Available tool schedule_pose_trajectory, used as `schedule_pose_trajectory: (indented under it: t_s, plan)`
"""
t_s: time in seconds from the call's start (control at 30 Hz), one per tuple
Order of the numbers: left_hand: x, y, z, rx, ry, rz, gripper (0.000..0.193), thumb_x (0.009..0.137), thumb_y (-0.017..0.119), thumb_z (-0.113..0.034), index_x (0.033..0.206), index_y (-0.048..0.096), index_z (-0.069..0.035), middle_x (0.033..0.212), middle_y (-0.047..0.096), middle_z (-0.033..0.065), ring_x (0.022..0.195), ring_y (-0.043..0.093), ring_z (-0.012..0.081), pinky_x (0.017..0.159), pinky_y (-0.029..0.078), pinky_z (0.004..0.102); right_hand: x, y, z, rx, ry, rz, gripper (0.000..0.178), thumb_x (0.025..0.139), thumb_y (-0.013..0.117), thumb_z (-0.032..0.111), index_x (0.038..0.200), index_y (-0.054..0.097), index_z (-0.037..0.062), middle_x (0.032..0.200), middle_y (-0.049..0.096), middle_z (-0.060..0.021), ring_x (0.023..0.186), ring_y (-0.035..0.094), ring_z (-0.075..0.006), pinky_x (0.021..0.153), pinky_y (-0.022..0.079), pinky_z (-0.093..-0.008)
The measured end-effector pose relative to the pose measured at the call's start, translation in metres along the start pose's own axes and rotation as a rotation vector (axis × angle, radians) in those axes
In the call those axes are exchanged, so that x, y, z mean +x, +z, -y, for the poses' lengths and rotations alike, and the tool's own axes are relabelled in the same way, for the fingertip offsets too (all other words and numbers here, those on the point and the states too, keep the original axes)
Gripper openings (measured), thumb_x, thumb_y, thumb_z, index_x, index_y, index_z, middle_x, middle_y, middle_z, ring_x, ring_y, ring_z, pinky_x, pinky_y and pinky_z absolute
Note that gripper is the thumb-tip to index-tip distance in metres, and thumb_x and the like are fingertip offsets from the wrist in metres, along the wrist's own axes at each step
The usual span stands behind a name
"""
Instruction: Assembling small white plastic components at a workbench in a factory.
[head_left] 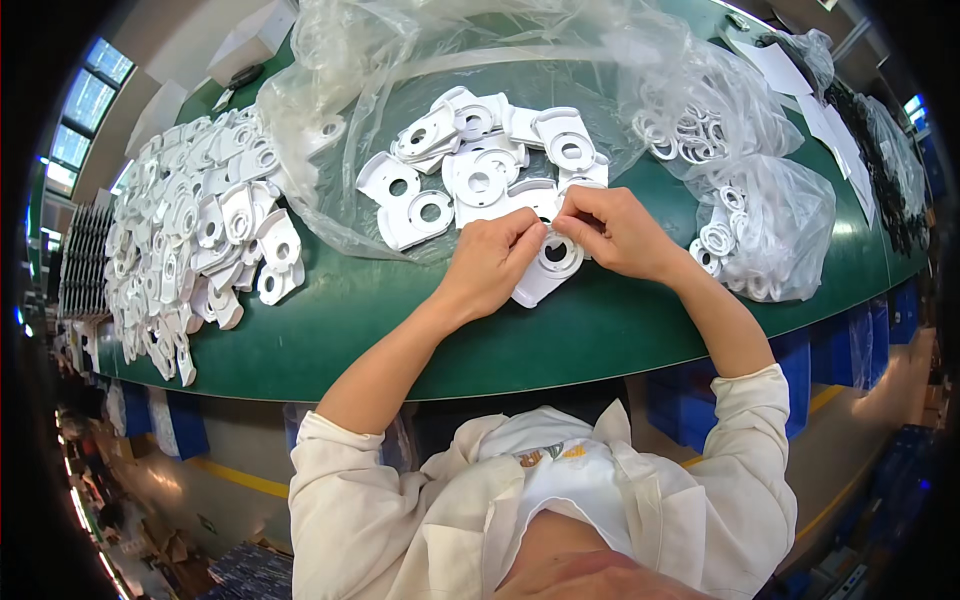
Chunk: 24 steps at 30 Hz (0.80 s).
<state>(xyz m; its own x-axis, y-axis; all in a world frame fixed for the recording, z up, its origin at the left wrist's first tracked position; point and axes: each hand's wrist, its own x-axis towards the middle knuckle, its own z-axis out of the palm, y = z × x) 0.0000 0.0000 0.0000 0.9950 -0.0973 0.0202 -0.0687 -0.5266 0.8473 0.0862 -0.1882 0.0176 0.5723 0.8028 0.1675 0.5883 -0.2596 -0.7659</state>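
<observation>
Just in front of me, a white plastic part (pixel 538 288) with a round hole and a raised ring is held low over the table. My left hand (pixel 488 262) pinches its left side, thumb and fingers closed together. On the other side my right hand (pixel 622 236) is closed too, fingertips at the part's upper right edge. The fingers hide some of its top. Right beyond my hands lies a loose heap of similar white parts (pixel 480 178) on a clear plastic sheet (pixel 400 95).
A large pile of white parts (pixel 180 235) covers the left of the green table (pixel 420 345). White rings (pixel 698 135) spill from clear bags (pixel 790 225) at the right. Blue bins (pixel 680 400) stand below the table's front edge. Papers (pixel 780 68) lie at the far right.
</observation>
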Motion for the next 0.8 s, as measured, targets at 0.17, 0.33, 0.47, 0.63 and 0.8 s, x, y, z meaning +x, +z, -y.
schedule_pose_trajectory:
  t_s: [0.17, 0.33, 0.47, 0.63, 0.8]
  plan:
    - [0.003, 0.006, 0.004, -0.274, 0.041, -0.102, 0.025, 0.097, 0.046, -0.022, 0.086, 0.054, -0.001, 0.073, 0.058, 0.0062, 0.067, 0.05, 0.0121, 0.059, 0.04, 0.0291, 0.002, 0.002, -0.008, 0.185, 0.107, -0.108, 0.014, 0.091, 0.058, 0.013, 0.095, 0.062, -0.0011, 0.075, 0.06, -0.0002, 0.063, 0.05, -0.0073, 0.058, 0.041, -0.0228]
    - [0.002, 0.008, 0.003, -0.572, 0.005, -0.156, 0.021, 0.1, 0.04, -0.022, 0.105, 0.048, -0.003, 0.094, 0.057, 0.0047, 0.083, 0.052, 0.0093, 0.067, 0.045, 0.0254, 0.005, 0.006, -0.013, 0.533, 0.185, -0.177, 0.024, 0.094, 0.058, 0.02, 0.108, 0.062, 0.0004, 0.088, 0.063, 0.0008, 0.074, 0.056, -0.004, 0.066, 0.045, -0.021]
    - [0.001, 0.017, -0.002, -0.66, 0.083, -0.025, 0.025, 0.1, 0.042, -0.023, 0.11, 0.047, -0.001, 0.106, 0.055, 0.0065, 0.09, 0.056, 0.0113, 0.083, 0.05, 0.0292, 0.005, 0.008, -0.014, 0.552, 0.14, -0.216, 0.021, 0.094, 0.057, 0.016, 0.106, 0.062, 0.0, 0.092, 0.064, -0.0009, 0.082, 0.056, -0.0052, 0.073, 0.045, -0.021]
    - [0.003, 0.009, 0.005, -0.729, 0.046, -0.027, 0.027, 0.1, 0.044, -0.026, 0.106, 0.054, -0.001, 0.097, 0.058, 0.0046, 0.084, 0.056, 0.0106, 0.072, 0.049, 0.0269, 0.004, 0.006, -0.007, 0.423, 0.08, -0.16, 0.017, 0.094, 0.055, 0.012, 0.103, 0.062, -0.0002, 0.095, 0.064, -0.0018, 0.086, 0.056, -0.0066, 0.077, 0.045, -0.0223]
    - [0.002, 0.008, 0.005, -0.267, 0.13, -0.091, 0.026, 0.098, 0.046, -0.023, 0.091, 0.059, -0.001, 0.073, 0.06, 0.0109, 0.065, 0.058, 0.0217, 0.061, 0.045, 0.0323, 0.002, 0.006, -0.004, 0.272, -0.001, -0.105, 0.016, 0.091, 0.057, 0.011, 0.101, 0.063, -0.0001, 0.087, 0.063, -0.0033, 0.081, 0.056, -0.0085, 0.075, 0.045, -0.0237]
